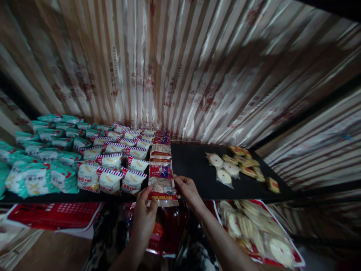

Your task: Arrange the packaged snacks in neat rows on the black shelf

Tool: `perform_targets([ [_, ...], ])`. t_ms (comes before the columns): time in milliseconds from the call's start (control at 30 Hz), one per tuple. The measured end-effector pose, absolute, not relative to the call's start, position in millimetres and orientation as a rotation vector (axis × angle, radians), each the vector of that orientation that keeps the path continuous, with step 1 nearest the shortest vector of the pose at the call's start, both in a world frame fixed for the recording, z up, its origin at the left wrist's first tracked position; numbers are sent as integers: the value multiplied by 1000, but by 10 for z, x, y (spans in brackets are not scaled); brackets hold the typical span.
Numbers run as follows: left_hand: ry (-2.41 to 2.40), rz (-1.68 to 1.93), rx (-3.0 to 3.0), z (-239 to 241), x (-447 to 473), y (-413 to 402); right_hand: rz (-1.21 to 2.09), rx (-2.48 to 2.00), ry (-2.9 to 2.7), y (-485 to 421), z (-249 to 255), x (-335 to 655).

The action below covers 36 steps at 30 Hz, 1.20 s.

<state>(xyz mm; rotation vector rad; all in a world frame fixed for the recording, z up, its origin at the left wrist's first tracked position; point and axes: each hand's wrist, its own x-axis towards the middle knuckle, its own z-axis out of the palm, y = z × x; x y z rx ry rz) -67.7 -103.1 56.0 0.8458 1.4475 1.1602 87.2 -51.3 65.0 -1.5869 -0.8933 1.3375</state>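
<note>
A red-and-blue printed plastic snack packet [163, 184] is gripped at the front edge of the black flat shelf [194, 165], the left hand [145, 214] pinching its lower left corner with fingers curled shut on it, the right hand [187, 190] closed on its right edge, thumb over the film. The packet sits at the near end of a single column of matching red-and-blue packets [161, 145] laid overlapping toward the back. Judged from the layout, shelf filling is roughly half done: the left part is packed with rows of glossy teal pillow-shaped wrappers [42, 165] and white pouches with red-blue striped tops [118, 162], while the middle of the shelf to the right of the column is bare. A small loose cluster of clear-wrapped round pale cakes and yellow packets [234, 163] lies at the right, not arranged in rows. More round pale cakes are seen in a red-rimmed tray [296, 259] below at right. Behind the shelf hangs shiny crinkled striped plastic sheeting [180, 67] with faded red print. A red perforated plastic crate [53, 214] is seen low at left.
</note>
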Motion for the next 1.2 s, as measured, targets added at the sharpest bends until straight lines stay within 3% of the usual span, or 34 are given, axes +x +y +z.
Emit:
perform_targets([
  [1200,1749,1275,1782,169,-582,-855,1229,-1576,-990,-393,392,900],
])
